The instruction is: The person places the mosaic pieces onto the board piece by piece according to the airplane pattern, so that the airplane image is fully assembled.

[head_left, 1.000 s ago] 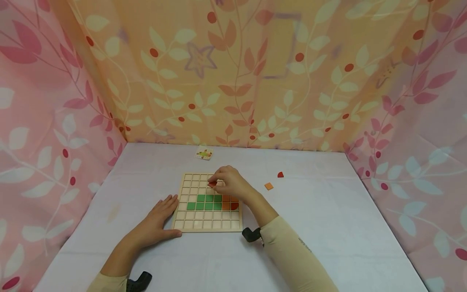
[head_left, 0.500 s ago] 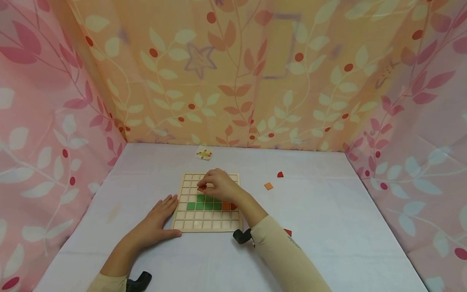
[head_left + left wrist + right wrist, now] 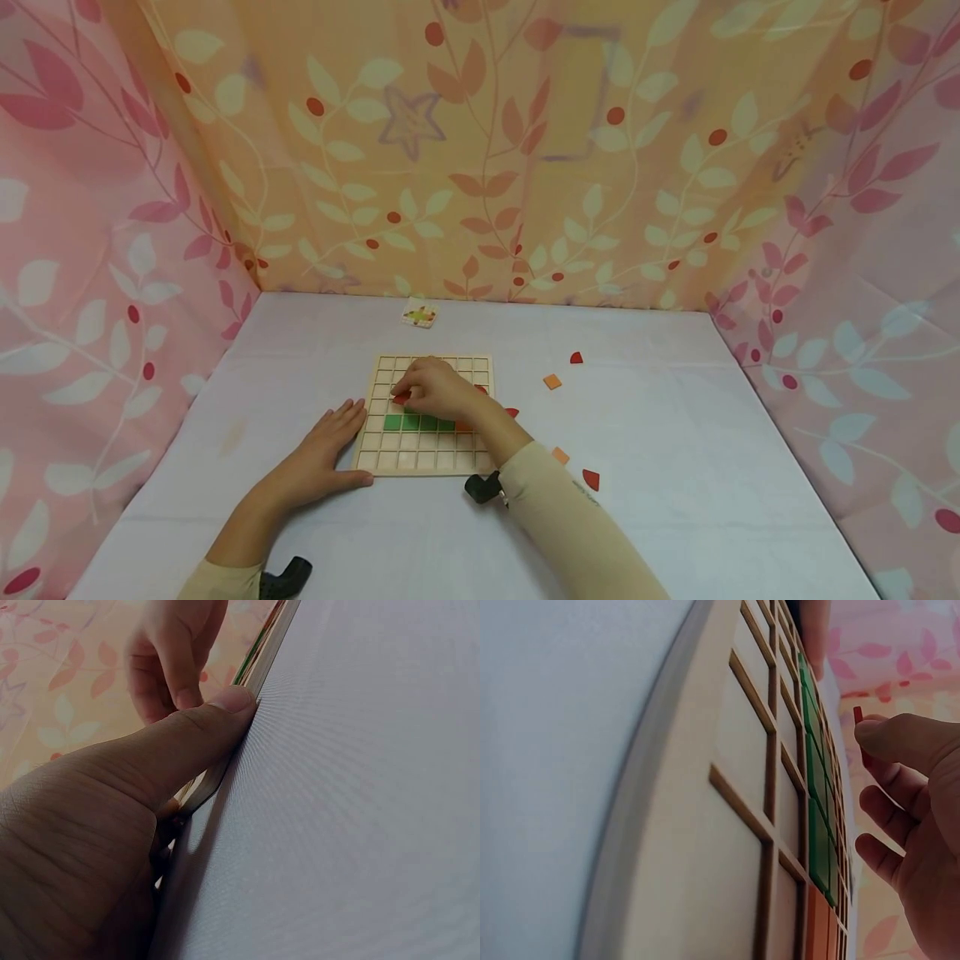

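A wooden grid board (image 3: pixel 420 460) lies on the table, with several green square tiles (image 3: pixel 410 422) in its cells. Over the board's left part, my right hand (image 3: pixel 438 390) pinches a small red tile (image 3: pixel 402 399) between thumb and fingertips. The right wrist view shows that red tile (image 3: pixel 858 716) edge-on, above the grid. My left hand (image 3: pixel 326 454) rests at the board's left side, fingers stretched along the edge and thumb (image 3: pixel 214 716) against the near corner. Orange tiles (image 3: pixel 819 922) sit beside the green ones, partly covered by my right arm in the head view.
Right of the board lie loose orange tiles (image 3: pixel 552 382) and red rounded tiles (image 3: pixel 591 480); one red tile (image 3: pixel 512 412) is partly behind my forearm. A small pattern card (image 3: pixel 419 314) lies beyond the board. Patterned curtains (image 3: pixel 480 167) enclose the table's back and sides.
My right hand has moved left and slightly nearer across the board, still pinching the red tile. Loose tiles behind the forearm have come into view. My left hand has stayed in place.
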{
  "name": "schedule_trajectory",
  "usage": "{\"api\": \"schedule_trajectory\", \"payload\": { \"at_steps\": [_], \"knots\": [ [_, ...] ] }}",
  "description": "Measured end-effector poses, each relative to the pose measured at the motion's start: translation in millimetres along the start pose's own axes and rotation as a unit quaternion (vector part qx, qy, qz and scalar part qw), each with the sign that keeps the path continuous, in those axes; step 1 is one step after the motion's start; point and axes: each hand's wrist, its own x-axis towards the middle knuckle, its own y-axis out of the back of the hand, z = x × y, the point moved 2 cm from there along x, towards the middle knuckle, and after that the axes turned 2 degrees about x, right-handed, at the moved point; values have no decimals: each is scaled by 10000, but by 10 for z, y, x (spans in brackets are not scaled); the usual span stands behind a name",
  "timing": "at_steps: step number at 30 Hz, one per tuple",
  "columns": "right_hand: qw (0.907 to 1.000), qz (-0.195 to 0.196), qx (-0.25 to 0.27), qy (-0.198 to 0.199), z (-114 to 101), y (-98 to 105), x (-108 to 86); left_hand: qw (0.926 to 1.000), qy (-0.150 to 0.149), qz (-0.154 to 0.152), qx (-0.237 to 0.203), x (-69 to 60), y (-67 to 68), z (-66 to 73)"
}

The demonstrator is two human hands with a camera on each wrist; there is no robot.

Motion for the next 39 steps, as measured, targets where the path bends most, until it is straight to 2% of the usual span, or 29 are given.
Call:
{"api": "schedule_trajectory", "payload": {
  "at_steps": [5, 16, 39],
  "knots": [
    [9998, -173, -124, -55, -22, -48, 34, 10000, -12, -11, -31, 3, 11, 11],
    [9987, -292, -380, -189, -32, -117, 74, 9999, -107, -6, 9, 6, 13, 4],
    [9969, -548, -438, -364, -53, -133, 134, 10000, -33, -42, -21, 4, -3, -33]
  ]
}}
